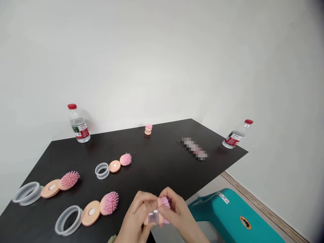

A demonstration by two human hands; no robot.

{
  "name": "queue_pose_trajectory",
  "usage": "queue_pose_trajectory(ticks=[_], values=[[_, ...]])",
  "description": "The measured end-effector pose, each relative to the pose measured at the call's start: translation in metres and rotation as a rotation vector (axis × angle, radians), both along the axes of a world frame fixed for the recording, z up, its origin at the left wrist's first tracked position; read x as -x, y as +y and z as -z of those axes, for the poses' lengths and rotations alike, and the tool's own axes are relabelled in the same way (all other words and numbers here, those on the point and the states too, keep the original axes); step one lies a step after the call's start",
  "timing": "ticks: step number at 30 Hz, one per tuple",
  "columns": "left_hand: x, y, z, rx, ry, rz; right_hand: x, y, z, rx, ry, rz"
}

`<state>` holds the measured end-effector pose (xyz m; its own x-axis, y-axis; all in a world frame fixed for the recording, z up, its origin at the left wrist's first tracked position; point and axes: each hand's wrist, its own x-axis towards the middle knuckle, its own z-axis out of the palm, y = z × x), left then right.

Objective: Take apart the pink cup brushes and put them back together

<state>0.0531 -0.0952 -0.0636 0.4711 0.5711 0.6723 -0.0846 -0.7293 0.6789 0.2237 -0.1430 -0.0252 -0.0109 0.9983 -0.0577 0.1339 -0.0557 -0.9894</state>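
Near the table's front edge, my left hand (136, 216) and my right hand (180, 213) both grip a small round brush (160, 220). It has pink bristles, a peach body and a clear band around its middle. My left fingers close on the clear, peach side; my right fingers pinch the bristle end. Part of the brush is hidden behind the fingers. To the left lie three rows of loose parts: frosted rings (68, 220), peach discs (90, 213) and pink-bristled heads (109, 203).
A complete small brush (148, 129) stands at the back of the black table (157, 162). Water bottles stand at the back left (80, 125) and right edge (236, 135). A blurred-out strip (194, 148) lies between. A teal chair (235, 216) is below right.
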Motion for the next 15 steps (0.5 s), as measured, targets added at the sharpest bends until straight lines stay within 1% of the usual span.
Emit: queue_pose_trajectory(ticks=[2,4,5,7,9,11,13,14,15], values=[[-0.001,0.002,0.002,-0.170,0.016,-0.062,0.000,0.002,-0.001,0.098,0.175,-0.050],[-0.002,0.002,0.004,-0.296,0.056,-0.143,-0.003,0.006,-0.004,0.113,0.238,-0.092],[-0.002,0.002,0.006,-0.332,0.078,-0.195,-0.006,0.009,-0.006,0.099,0.238,-0.100],[-0.002,0.000,0.012,-0.330,0.100,-0.339,-0.014,0.020,-0.012,0.039,0.181,-0.078],[-0.004,-0.005,0.019,-0.254,0.089,-0.496,-0.024,0.041,-0.019,-0.083,0.017,0.013],[-0.007,-0.009,0.027,-0.201,0.071,-0.584,-0.033,0.071,-0.027,-0.236,-0.253,0.127],[-0.010,-0.012,0.034,-0.215,0.067,-0.594,-0.039,0.111,-0.035,-0.352,-0.572,0.217],[-0.012,-0.012,0.037,-0.230,0.065,-0.588,-0.040,0.132,-0.039,-0.385,-0.747,0.214],[-0.013,-0.012,0.039,-0.237,0.058,-0.582,-0.040,0.155,-0.043,-0.404,-0.810,0.190]])
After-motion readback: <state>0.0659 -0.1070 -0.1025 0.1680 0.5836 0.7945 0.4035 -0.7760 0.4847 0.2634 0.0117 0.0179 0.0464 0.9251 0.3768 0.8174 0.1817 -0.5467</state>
